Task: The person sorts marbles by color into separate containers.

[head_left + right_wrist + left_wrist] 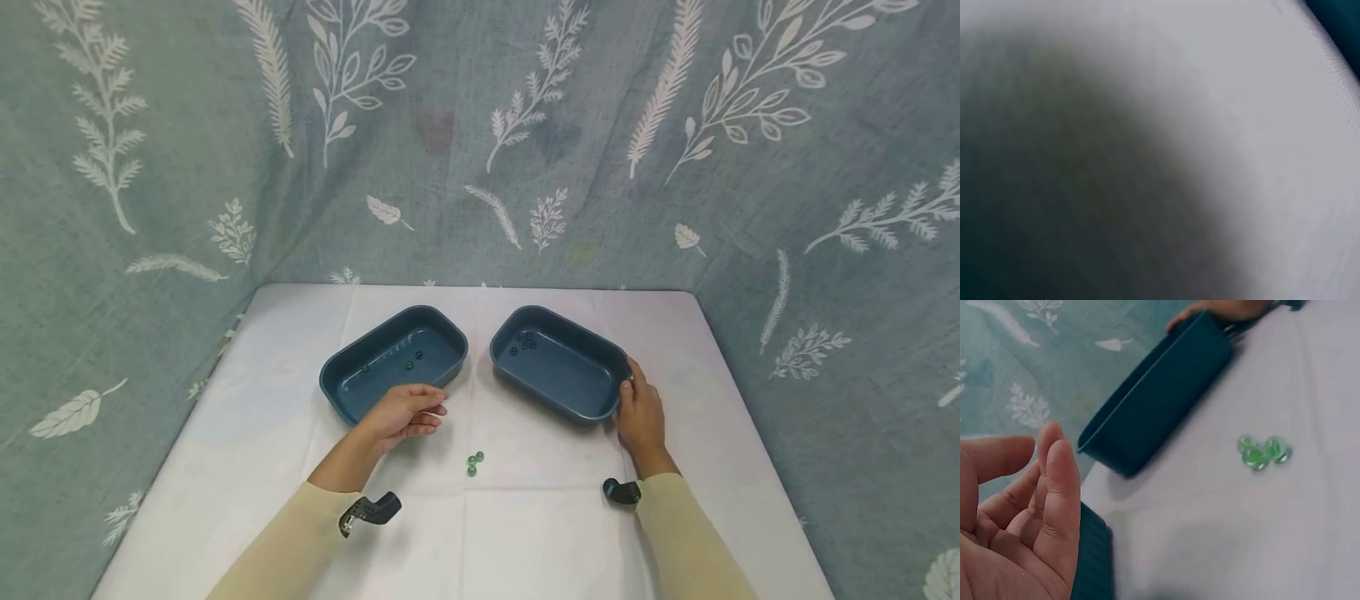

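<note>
My left hand (411, 414) hovers at the near side of the left blue tray (341, 367), fingers loosely extended. The left wrist view shows nothing between its thumb and fingers. Three green glass marbles (472, 461) lie close together on the table, to the right of and nearer than that hand. My right hand (641, 412) holds the right end of the other blue tray (570, 408), its thumb at the rim. A few dark-looking marbles (409, 365) are spread in the left tray. Several marbles (527, 340) cluster at the far left of the right tray.
A white cloth (540, 533) covers the table. Behind and at both sides hangs a grey-green curtain (450, 167) with white leaf prints. The two trays stand angled, with a narrow gap between them. The right wrist view is mostly dark blur and white cloth.
</note>
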A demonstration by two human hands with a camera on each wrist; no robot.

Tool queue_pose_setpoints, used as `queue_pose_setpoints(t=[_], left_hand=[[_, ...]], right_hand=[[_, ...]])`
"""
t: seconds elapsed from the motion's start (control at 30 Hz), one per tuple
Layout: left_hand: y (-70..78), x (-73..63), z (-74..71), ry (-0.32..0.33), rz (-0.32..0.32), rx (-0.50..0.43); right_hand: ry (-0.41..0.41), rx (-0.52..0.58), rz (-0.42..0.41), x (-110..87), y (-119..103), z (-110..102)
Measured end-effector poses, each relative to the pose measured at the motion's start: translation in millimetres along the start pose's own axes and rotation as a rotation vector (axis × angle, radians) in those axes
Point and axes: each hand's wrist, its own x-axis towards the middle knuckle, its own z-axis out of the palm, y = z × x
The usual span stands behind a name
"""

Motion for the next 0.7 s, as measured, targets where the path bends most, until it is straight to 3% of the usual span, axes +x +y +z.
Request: queue_pose_setpoints(t=[0.2, 0.43, 0.7], left_hand=[[-10.2, -4.7, 5.1, 0.000, -0.007, -0.008], [-31.0, -3.5, 14.1, 0.063, -0.001, 0.110], [-50.1, -2.8, 22.6, 0.078, -0.008, 0.150]], right_hand=[[-0.001, 0.003, -0.004, 0.0, 1.2, 0.3], [-0.006, -0.004, 0.011, -0.4, 1.6, 1.4], [-0.005, -0.005, 0.017, -0.1, 2.3, 2.1]])
